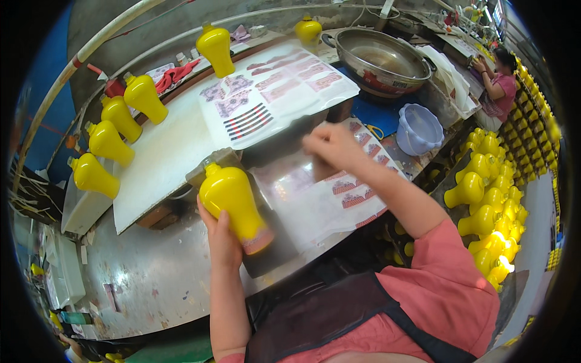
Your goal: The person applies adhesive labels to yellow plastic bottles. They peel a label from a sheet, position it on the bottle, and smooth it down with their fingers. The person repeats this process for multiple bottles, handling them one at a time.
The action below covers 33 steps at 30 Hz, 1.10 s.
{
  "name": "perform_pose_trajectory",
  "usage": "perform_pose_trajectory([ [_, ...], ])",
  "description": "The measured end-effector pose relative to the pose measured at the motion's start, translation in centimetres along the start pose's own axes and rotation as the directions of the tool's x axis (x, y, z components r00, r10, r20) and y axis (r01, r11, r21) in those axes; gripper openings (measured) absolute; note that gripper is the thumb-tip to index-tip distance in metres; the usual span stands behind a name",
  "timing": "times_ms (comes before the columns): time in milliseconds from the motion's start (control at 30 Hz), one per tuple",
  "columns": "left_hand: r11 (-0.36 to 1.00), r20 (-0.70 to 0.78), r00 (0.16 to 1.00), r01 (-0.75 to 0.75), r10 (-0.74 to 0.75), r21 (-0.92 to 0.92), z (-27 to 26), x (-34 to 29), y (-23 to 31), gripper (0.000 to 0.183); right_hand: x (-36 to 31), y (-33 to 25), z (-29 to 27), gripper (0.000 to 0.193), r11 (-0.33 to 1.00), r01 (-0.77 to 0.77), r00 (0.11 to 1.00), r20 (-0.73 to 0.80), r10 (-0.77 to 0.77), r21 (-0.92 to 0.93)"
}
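My left hand [219, 233] grips a glossy yellow bottle [233, 196] by its lower left side. The bottle leans, its neck pointing away from me, over a dark support on the bench. Around its base runs a band of pinkish patterned decoration [257, 240]. To the right, my right hand [333, 145] is raised over the printed sheets, apart from the bottle. Its fingers are curled in and slightly blurred; whatever they may hold is hidden. Below that hand lies a white sheet of reddish printed decals [354, 196]. Another decal sheet [284, 78] rests on the raised white board [163, 157].
Several yellow bottles [145, 98] stand along the board's far and left edges. A wide metal pan [384, 57], a lilac plastic tub [419, 130] and yellow-handled scissors [375, 130] are at right. Racks of yellow bottles [490, 199] stand beyond my right arm. A person [497, 91] sits far right.
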<state>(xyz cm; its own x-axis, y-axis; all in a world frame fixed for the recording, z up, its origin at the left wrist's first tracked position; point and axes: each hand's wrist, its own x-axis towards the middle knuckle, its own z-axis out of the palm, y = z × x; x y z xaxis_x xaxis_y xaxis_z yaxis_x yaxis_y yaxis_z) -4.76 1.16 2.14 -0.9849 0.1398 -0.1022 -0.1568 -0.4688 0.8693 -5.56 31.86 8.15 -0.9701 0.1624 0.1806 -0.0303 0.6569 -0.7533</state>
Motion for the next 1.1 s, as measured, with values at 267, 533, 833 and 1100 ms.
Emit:
perform_pose_trajectory([
  [267, 1.000, 0.061, 0.998, 0.014, -0.014, -0.002, -2.1, 0.4, -1.1, 0.063, 3.3, 3.6, -6.3, 0.026, 0.951, -0.155, 0.984, -0.123, 0.126, -0.266],
  [533, 0.998, 0.044, 0.998, 0.037, -0.035, -0.046, -1.9, 0.1, -0.8, 0.068, -2.0, 4.8, -3.4, 0.019, 0.969, -0.006, 0.994, 0.105, 0.033, -0.248],
  [833, 0.998, 0.035, 0.999, 0.022, -0.019, -0.062, -1.8, 0.1, -0.9, 0.064, -3.2, 6.1, 5.7, 0.029, 0.915, 0.095, 0.987, 0.159, -0.034, -0.393],
  [1100, 0.998, 0.030, 0.999, 0.024, -0.022, -0.061, -1.6, 0.1, -0.8, 0.065, -3.3, 6.5, 7.3, 0.025, 0.776, 0.172, 0.967, 0.255, -0.015, -0.607],
])
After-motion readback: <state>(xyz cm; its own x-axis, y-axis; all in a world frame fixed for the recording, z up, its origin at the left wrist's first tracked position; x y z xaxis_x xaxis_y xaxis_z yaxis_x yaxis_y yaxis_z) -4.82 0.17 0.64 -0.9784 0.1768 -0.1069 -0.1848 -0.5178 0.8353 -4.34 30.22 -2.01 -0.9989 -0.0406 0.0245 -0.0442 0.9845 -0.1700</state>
